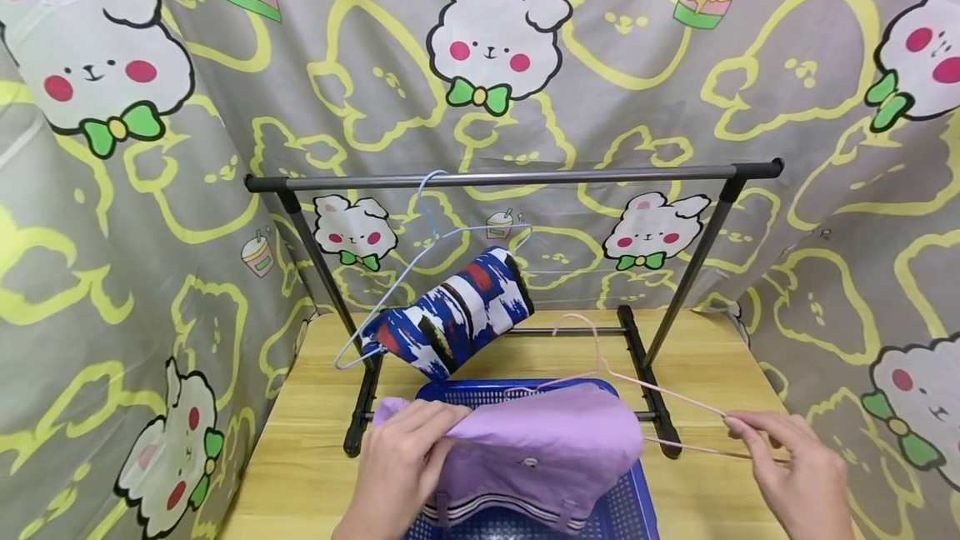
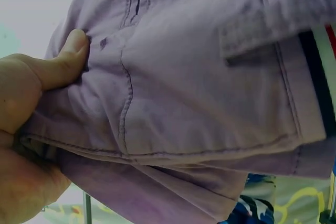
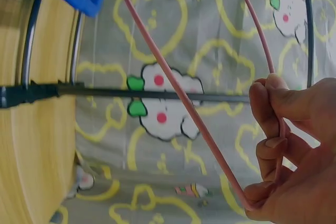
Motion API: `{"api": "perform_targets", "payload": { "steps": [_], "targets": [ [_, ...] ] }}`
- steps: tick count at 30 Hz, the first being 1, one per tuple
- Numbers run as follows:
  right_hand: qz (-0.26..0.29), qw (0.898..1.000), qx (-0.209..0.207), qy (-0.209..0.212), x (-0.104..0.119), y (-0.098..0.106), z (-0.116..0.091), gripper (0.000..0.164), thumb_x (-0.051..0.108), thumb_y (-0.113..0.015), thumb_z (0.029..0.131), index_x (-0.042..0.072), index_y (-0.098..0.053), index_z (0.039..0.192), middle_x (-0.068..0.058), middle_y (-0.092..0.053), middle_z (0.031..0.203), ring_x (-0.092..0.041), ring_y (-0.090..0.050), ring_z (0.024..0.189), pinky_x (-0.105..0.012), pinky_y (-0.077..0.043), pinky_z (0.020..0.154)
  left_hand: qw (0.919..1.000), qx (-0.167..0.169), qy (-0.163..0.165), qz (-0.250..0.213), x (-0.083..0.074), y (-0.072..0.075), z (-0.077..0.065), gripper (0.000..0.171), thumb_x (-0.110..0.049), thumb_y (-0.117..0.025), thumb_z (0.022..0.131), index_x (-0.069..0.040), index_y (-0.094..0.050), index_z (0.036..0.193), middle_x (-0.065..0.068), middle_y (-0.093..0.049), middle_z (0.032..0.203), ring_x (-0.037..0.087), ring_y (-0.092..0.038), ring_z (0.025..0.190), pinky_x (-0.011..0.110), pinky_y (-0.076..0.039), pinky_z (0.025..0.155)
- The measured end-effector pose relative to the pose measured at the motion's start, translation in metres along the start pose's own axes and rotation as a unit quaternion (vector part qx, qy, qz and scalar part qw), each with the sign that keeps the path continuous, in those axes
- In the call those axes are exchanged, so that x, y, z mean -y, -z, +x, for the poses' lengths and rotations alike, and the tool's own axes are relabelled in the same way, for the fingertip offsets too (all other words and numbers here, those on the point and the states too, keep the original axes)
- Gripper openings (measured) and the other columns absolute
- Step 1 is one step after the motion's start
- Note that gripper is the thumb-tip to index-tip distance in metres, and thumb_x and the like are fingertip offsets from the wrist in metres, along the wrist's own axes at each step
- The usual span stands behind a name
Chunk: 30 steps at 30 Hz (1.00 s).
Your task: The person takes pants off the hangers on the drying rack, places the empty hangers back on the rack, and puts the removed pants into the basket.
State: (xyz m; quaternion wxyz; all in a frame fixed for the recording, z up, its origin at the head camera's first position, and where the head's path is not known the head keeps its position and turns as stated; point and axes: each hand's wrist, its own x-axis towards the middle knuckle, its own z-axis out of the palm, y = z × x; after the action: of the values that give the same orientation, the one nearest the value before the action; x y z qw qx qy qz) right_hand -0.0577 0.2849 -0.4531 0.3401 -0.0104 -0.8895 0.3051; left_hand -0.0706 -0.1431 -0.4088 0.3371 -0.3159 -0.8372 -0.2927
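Note:
My left hand (image 1: 401, 461) grips the left end of purple pants (image 1: 547, 432), with the thumb on the near face in the left wrist view. The cloth is folded and has belt loops and a striped waistband (image 2: 317, 72). In my right hand (image 1: 795, 461) is the right end of a pink hanger (image 1: 667, 394), its wire between thumb and curled fingers (image 3: 268, 150). The hanger's hook points up and away. Its lower bar runs out of sight at the pants' right edge, where the cloth hides the rest. Both are over a blue basket (image 1: 637, 498).
Behind the basket stands a dark metal rack (image 1: 600, 177) on a wooden table (image 1: 300, 440). A light blue hanger (image 1: 397, 282) hangs tilted from its rail, carrying a blue, white and red patterned garment (image 1: 457, 311). Patterned curtains (image 1: 652, 107) surround the table's back and sides.

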Motion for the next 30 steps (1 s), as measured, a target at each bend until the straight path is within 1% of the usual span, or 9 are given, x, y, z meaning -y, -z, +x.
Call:
{"api": "perform_targets", "payload": {
  "steps": [4, 7, 12, 15, 19, 22, 26, 28, 30],
  "targets": [
    [-0.016, 0.999, -0.025, -0.016, -0.009, 0.013, 0.001, 0.016, -0.007, -0.082, 0.079, 0.007, -0.079, 0.085, 0.038, -0.055, 0.076, 0.019, -0.041, 0.075, -0.012, -0.03, 0.056, 0.9999, -0.004, 0.014, -0.003, 0.005, 0.004, -0.003, 0.037, 0.002, -0.075, 0.079, -0.019, -0.077, 0.109, -0.007, -0.074, 0.101, 0.013, -0.072, 0.088, 0.033, -0.057, 0.07],
    [-0.022, 0.998, -0.042, -0.036, -0.013, 0.021, 0.002, 0.011, -0.006, -0.082, 0.08, 0.003, -0.079, 0.086, 0.044, -0.049, 0.076, 0.02, -0.04, 0.073, -0.013, -0.03, 0.053, 0.9997, -0.01, 0.023, 0.0, 0.007, 0.006, -0.006, 0.037, 0.002, -0.076, 0.079, -0.019, -0.077, 0.11, -0.005, -0.075, 0.101, 0.014, -0.072, 0.088, 0.034, -0.057, 0.07],
    [-0.054, 0.993, -0.05, -0.09, -0.013, 0.033, 0.003, 0.008, -0.004, -0.08, 0.084, 0.0, -0.079, 0.091, 0.053, -0.041, 0.075, 0.018, -0.037, 0.071, -0.012, -0.029, 0.057, 0.9992, -0.019, 0.034, -0.013, 0.011, -0.001, -0.009, 0.038, 0.003, -0.076, 0.079, -0.019, -0.077, 0.11, -0.005, -0.075, 0.102, 0.015, -0.072, 0.09, 0.034, -0.057, 0.075],
    [-0.074, 0.988, -0.058, -0.123, -0.011, 0.035, 0.005, 0.006, 0.003, -0.078, 0.089, 0.0, -0.079, 0.094, 0.055, -0.036, 0.073, 0.016, -0.035, 0.069, -0.013, -0.027, 0.057, 0.9988, -0.022, 0.041, -0.019, 0.014, -0.006, -0.013, 0.036, 0.002, -0.076, 0.08, -0.019, -0.078, 0.109, -0.005, -0.075, 0.103, 0.016, -0.073, 0.09, 0.034, -0.057, 0.077],
    [-0.081, 0.982, -0.065, -0.159, -0.004, 0.034, 0.011, 0.015, 0.014, -0.076, 0.094, 0.0, -0.079, 0.098, 0.05, -0.034, 0.071, 0.014, -0.034, 0.068, -0.017, -0.027, 0.057, 0.9984, -0.024, 0.049, -0.013, 0.017, -0.011, -0.018, 0.034, 0.0, -0.078, 0.08, -0.018, -0.078, 0.108, -0.005, -0.076, 0.103, 0.016, -0.073, 0.09, 0.034, -0.057, 0.076],
    [-0.072, 0.982, -0.084, -0.156, 0.002, 0.033, 0.018, 0.016, 0.012, -0.076, 0.093, -0.002, -0.078, 0.099, 0.049, -0.034, 0.071, 0.015, -0.033, 0.068, -0.017, -0.026, 0.059, 0.9982, -0.025, 0.053, -0.008, 0.018, -0.014, -0.023, 0.032, -0.001, -0.078, 0.08, -0.017, -0.079, 0.108, -0.005, -0.076, 0.102, 0.017, -0.073, 0.09, 0.034, -0.055, 0.076],
    [-0.037, 0.981, -0.132, -0.138, 0.011, 0.034, 0.028, 0.015, 0.004, -0.077, 0.09, -0.008, -0.077, 0.099, 0.051, -0.038, 0.072, 0.015, -0.035, 0.069, -0.011, -0.026, 0.065, 0.9979, -0.027, 0.058, -0.008, 0.019, -0.017, -0.03, 0.032, -0.001, -0.078, 0.079, -0.015, -0.079, 0.107, -0.005, -0.075, 0.101, 0.017, -0.073, 0.088, 0.034, -0.054, 0.075],
    [-0.018, 0.979, -0.146, -0.141, 0.015, 0.036, 0.033, 0.016, 0.004, -0.075, 0.092, -0.009, -0.076, 0.101, 0.049, -0.041, 0.073, 0.013, -0.037, 0.071, -0.011, -0.028, 0.07, 0.9978, -0.028, 0.059, -0.006, 0.019, -0.018, -0.032, 0.033, -0.001, -0.078, 0.078, -0.015, -0.079, 0.107, -0.005, -0.075, 0.101, 0.016, -0.073, 0.087, 0.034, -0.054, 0.074],
    [0.003, 0.977, -0.158, -0.143, 0.018, 0.037, 0.04, 0.018, 0.004, -0.072, 0.094, -0.01, -0.075, 0.104, 0.047, -0.046, 0.075, 0.014, -0.041, 0.072, -0.011, -0.03, 0.075, 0.9977, -0.028, 0.061, -0.005, 0.02, -0.019, -0.034, 0.032, -0.001, -0.079, 0.078, -0.016, -0.079, 0.107, -0.005, -0.075, 0.1, 0.016, -0.072, 0.087, 0.034, -0.055, 0.073]
  ]
}}
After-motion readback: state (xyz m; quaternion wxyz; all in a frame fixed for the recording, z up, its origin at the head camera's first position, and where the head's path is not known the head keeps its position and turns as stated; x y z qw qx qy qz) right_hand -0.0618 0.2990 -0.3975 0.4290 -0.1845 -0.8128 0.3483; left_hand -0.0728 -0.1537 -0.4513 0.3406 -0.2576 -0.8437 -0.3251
